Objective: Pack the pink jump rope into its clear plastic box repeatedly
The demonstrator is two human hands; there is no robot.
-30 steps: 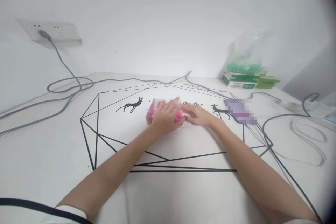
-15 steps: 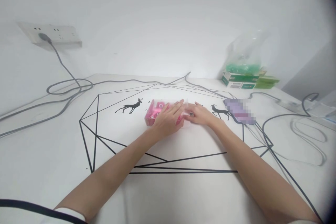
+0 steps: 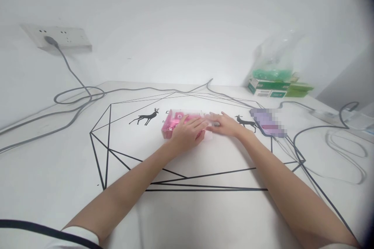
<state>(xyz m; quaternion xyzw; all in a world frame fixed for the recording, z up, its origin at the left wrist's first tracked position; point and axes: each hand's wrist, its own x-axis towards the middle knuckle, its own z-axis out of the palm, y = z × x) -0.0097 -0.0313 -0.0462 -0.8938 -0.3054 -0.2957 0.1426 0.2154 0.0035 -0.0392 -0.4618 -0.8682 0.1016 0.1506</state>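
A small clear plastic box (image 3: 167, 127) with bright pink contents lies on the white tabletop, straight ahead. Across its top and near side rests my left hand (image 3: 188, 131), fingers closed over it and the thumb toward the front. My right hand (image 3: 223, 124) is at the box's right end, thumb and fingers closing on the clear plastic there. Pink items (image 3: 179, 116) with pale round spots show through the left part. My left hand covers the middle of the box, and blur hides the exact fingertip contact.
A phone (image 3: 269, 122) lies to the right, with cables around it. At the back right, green-and-white boxes (image 3: 269, 86) sit under a clear plastic bag (image 3: 274, 58). A grey cable (image 3: 71, 72) runs from the wall socket (image 3: 70, 38) along the table's back. Black lines and deer mark the tabletop.
My left fingers have slid slightly lower and to the right over the box. The right hand has shifted a little at the box's end. The view has moved slightly.
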